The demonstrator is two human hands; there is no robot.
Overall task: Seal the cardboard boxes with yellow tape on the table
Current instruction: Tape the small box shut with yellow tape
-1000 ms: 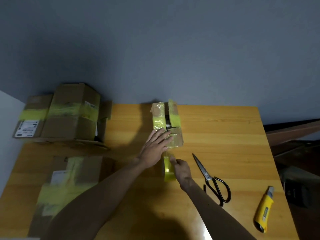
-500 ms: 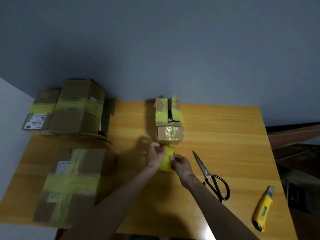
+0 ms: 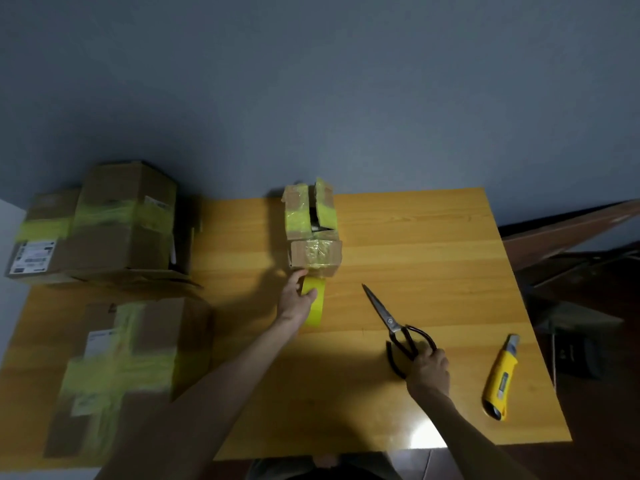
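A small cardboard box (image 3: 313, 233) stands at the table's far middle, its top flaps partly open and patched with yellow tape. A strip of tape runs from its near face down to the yellow tape roll (image 3: 314, 304), which stands on edge just in front of the box. My left hand (image 3: 297, 299) grips that roll from the left. My right hand (image 3: 428, 370) has its fingers curled on the black handles of the scissors (image 3: 389, 318), which lie on the table with the blades pointing toward the box.
Two taped boxes (image 3: 100, 223) stand at the far left, and a larger box with crossed yellow tape (image 3: 121, 365) sits at the near left. A yellow utility knife (image 3: 500, 377) lies near the right edge of the wooden table (image 3: 433, 258).
My left hand left the box and took the tape roll. My right hand let go of the roll and moved right to the scissors' handles.
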